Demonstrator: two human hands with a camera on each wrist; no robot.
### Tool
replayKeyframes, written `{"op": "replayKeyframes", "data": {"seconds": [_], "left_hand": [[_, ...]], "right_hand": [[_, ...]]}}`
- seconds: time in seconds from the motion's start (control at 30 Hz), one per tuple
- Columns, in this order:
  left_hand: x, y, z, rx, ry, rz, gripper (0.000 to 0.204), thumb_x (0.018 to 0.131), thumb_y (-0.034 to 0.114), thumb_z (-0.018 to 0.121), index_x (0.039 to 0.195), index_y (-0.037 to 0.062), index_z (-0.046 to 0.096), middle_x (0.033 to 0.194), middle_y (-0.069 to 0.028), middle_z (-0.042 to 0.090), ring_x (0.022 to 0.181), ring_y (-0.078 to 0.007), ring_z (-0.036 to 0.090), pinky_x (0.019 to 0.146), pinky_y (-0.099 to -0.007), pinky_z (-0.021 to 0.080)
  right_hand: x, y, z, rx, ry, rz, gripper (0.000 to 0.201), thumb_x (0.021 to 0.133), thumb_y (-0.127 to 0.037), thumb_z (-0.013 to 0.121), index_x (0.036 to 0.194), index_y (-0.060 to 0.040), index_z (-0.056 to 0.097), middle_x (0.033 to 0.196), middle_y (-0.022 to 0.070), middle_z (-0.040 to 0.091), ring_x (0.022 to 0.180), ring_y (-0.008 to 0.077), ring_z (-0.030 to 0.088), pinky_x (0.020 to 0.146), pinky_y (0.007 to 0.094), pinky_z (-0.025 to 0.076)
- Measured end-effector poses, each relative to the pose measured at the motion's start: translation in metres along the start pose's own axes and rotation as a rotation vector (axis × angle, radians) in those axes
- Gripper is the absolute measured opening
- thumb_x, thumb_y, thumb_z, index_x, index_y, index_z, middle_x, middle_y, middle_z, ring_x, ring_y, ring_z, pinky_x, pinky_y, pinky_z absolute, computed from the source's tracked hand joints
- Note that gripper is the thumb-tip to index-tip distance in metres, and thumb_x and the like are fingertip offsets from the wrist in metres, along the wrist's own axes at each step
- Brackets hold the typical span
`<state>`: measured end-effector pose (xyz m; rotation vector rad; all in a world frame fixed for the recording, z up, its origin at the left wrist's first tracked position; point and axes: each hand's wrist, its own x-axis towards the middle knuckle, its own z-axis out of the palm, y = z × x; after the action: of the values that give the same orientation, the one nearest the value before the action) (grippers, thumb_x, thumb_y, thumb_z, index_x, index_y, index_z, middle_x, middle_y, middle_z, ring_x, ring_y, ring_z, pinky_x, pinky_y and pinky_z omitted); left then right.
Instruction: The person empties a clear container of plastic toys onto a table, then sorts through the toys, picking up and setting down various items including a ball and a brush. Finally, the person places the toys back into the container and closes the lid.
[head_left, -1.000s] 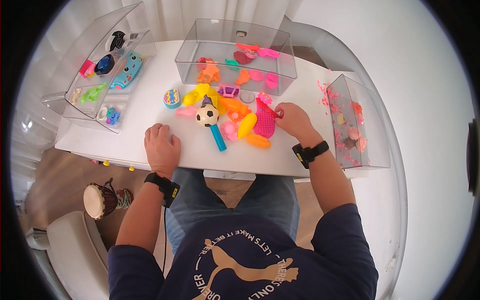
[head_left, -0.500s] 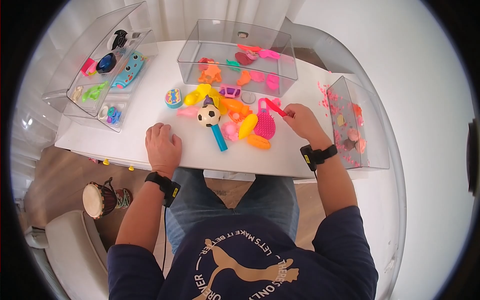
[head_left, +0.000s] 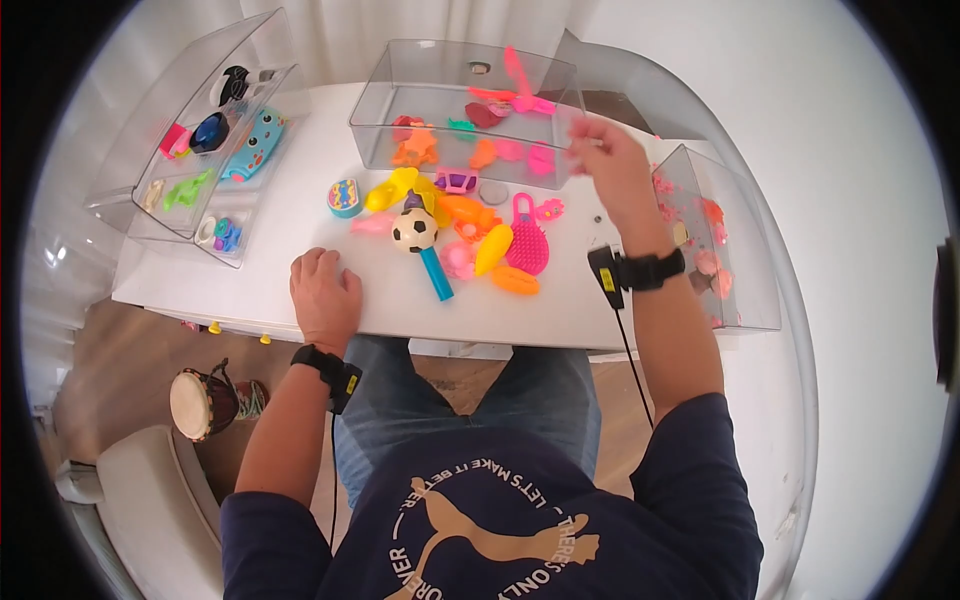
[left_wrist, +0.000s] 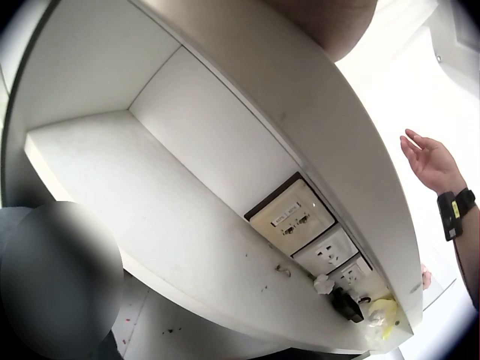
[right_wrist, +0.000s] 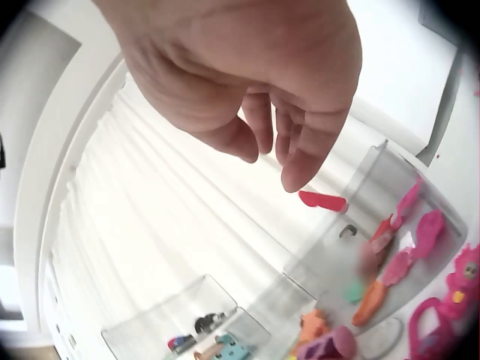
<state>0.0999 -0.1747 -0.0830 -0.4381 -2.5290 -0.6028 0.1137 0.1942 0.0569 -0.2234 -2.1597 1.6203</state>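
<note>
In the head view the right hand is raised at the right end of the clear middle bin, fingers loosely bent with nothing between them. A red-pink piece shows over that bin, apart from the hand; in the right wrist view the red piece is beyond the fingertips of the right hand. Whether it touches the bin I cannot tell. On the table's front edge rests the left hand, fingers relaxed and holding nothing. Right of the toy pile lies a pink bristled brush.
A toy soccer ball on a blue handle, a yellow toy and an orange one lie mid-table. Clear bins stand at left and right. A drum is on the floor.
The right hand pulled the red piece off the brush, moved up and away, and let it go over the middle bin. The left hand has stayed put.
</note>
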Motion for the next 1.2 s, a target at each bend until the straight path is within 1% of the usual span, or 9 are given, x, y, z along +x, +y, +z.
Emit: {"op": "replayKeyframes", "data": {"seconds": [0.1, 0.2, 0.3, 0.4, 0.53, 0.83, 0.93, 1.13, 1.2], "left_hand": [[0.0, 0.002, -0.003, -0.001, -0.017, 0.0, 0.026, 0.076, 0.009, 0.065, 0.102, 0.0022, 0.062, 0.112, -0.0142, 0.059, 0.11, -0.0349, 0.053, 0.096, -0.0455, 0.044], [-0.001, 0.002, -0.001, 0.008, -0.021, 0.008, 0.027, 0.077, 0.009, 0.065, 0.102, 0.0024, 0.062, 0.112, -0.0143, 0.059, 0.11, -0.035, 0.053, 0.096, -0.0455, 0.044], [0.0, 0.001, 0.0, 0.02, -0.023, 0.004, 0.026, 0.077, 0.009, 0.065, 0.102, 0.0026, 0.063, 0.112, -0.0143, 0.059, 0.11, -0.035, 0.053, 0.096, -0.0454, 0.044], [0.0, 0.002, 0.0, 0.022, -0.023, -0.004, 0.026, 0.077, 0.009, 0.065, 0.102, 0.0025, 0.063, 0.112, -0.0143, 0.059, 0.11, -0.0349, 0.053, 0.096, -0.0455, 0.044], [0.001, 0.003, -0.001, 0.022, -0.037, -0.021, 0.026, 0.076, 0.01, 0.065, 0.102, 0.0025, 0.064, 0.113, -0.0142, 0.06, 0.11, -0.0348, 0.053, 0.097, -0.0454, 0.044], [0.001, 0.002, -0.002, 0.012, -0.04, -0.023, 0.026, 0.077, 0.01, 0.065, 0.102, 0.0027, 0.064, 0.112, -0.0136, 0.059, 0.11, -0.0346, 0.053, 0.097, -0.0449, 0.044], [0.001, 0.003, -0.002, 0.008, -0.043, -0.029, 0.026, 0.077, 0.009, 0.065, 0.102, 0.0027, 0.064, 0.112, -0.0135, 0.059, 0.11, -0.0345, 0.053, 0.097, -0.0449, 0.043], [0.001, 0.004, -0.003, 0.014, -0.042, -0.032, 0.027, 0.077, 0.01, 0.065, 0.102, 0.0027, 0.063, 0.113, -0.0133, 0.059, 0.11, -0.0342, 0.052, 0.097, -0.0448, 0.043], [0.002, 0.005, -0.004, 0.019, -0.046, -0.026, 0.027, 0.076, 0.01, 0.065, 0.102, 0.0028, 0.063, 0.113, -0.0132, 0.059, 0.111, -0.034, 0.052, 0.097, -0.0448, 0.043]], "right_hand": [[-0.037, 0.024, -0.004, -0.51, -0.248, -0.079, 0.023, 0.087, -0.008, 0.066, 0.11, -0.0024, 0.067, 0.105, 0.0048, 0.068, 0.075, 0.0124, 0.061, 0.066, 0.028, 0.05], [-0.081, 0.039, 0.0, -0.49, -0.418, -0.112, 0.027, 0.081, -0.013, 0.07, 0.107, -0.0059, 0.068, 0.088, 0.0087, 0.066, 0.079, 0.0203, 0.066, 0.071, 0.0322, 0.052], [-0.11, 0.039, 0.009, -0.618, -0.493, -0.207, 0.028, 0.079, -0.014, 0.071, 0.105, -0.0063, 0.068, 0.095, 0.0076, 0.063, 0.079, 0.0215, 0.062, 0.07, 0.0336, 0.052], [-0.125, 0.038, 0.022, -0.801, -0.475, -0.313, 0.033, 0.076, -0.018, 0.073, 0.107, -0.0076, 0.067, 0.095, 0.0092, 0.06, 0.087, 0.0283, 0.062, 0.075, 0.037, 0.053], [-0.132, 0.035, 0.031, -0.888, -0.45, -0.283, 0.031, 0.077, -0.017, 0.072, 0.105, -0.0069, 0.065, 0.097, 0.0097, 0.059, 0.092, 0.03, 0.061, 0.078, 0.0397, 0.053], [-0.136, 0.041, 0.03, -0.945, -0.442, -0.435, 0.025, 0.076, -0.011, 0.069, 0.1, -0.0056, 0.063, 0.091, 0.0097, 0.059, 0.093, 0.0296, 0.06, 0.078, 0.0399, 0.053], [-0.138, 0.04, 0.029, -0.968, -0.507, -0.335, 0.026, 0.078, -0.011, 0.067, 0.103, -0.0048, 0.064, 0.093, 0.011, 0.062, 0.089, 0.0318, 0.061, 0.077, 0.0402, 0.053], [-0.096, 0.028, 0.019, -0.601, -0.448, -0.229, 0.027, 0.088, -0.023, 0.064, 0.102, -0.0004, 0.064, 0.094, 0.0172, 0.067, 0.086, 0.0301, 0.066, 0.074, 0.0421, 0.053], [-0.06, 0.021, 0.014, -0.415, -0.307, -0.112, 0.031, 0.092, -0.028, 0.062, 0.104, 0.0009, 0.065, 0.089, 0.0158, 0.069, 0.078, 0.0229, 0.066, 0.07, 0.0367, 0.052]]}}
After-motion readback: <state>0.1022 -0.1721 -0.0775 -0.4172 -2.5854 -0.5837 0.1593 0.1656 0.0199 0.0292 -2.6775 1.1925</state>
